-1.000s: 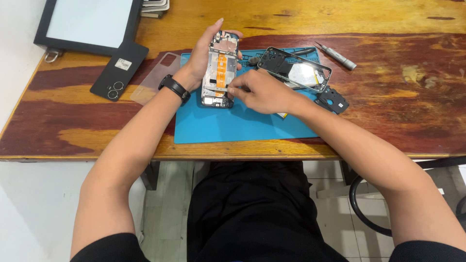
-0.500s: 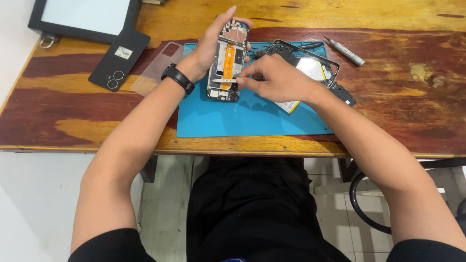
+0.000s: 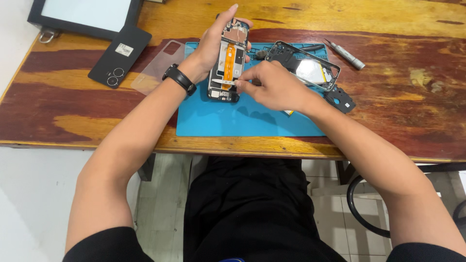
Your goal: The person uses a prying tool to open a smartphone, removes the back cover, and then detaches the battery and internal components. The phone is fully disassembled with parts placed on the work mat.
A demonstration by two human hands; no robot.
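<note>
On the blue mat (image 3: 242,121), head view: the left hand (image 3: 213,46) is gripping an opened phone (image 3: 227,60), back cover off, propping it tilted with its lower end resting on the mat. Fingers are wrapping around the phone's far edge, thumb side lying along the near left edge. Orange flex cable is showing down the middle of the phone. A black watch (image 3: 179,79) is sitting on the left wrist.

The right hand (image 3: 272,85) is closed in a pinch on a small white tool (image 3: 224,82), tip touching the phone's lower half, just beside the orange cable. Can't tell the tool type, too small.

Around it: a phone frame (image 3: 303,65) with a pale panel inside is lying on the mat's right part, just beyond the right hand. A small black part (image 3: 341,98) is lying at the mat's right edge, half on the table (image 3: 412,97). A grey screwdriver (image 3: 345,54) is lying on the wood, right of the frame. Left of the mat, a clear case (image 3: 158,73) and a black phone (image 3: 119,56) with camera side up are lying side by side. A tablet (image 3: 85,14) with a pale screen is sitting at the top left corner.
</note>
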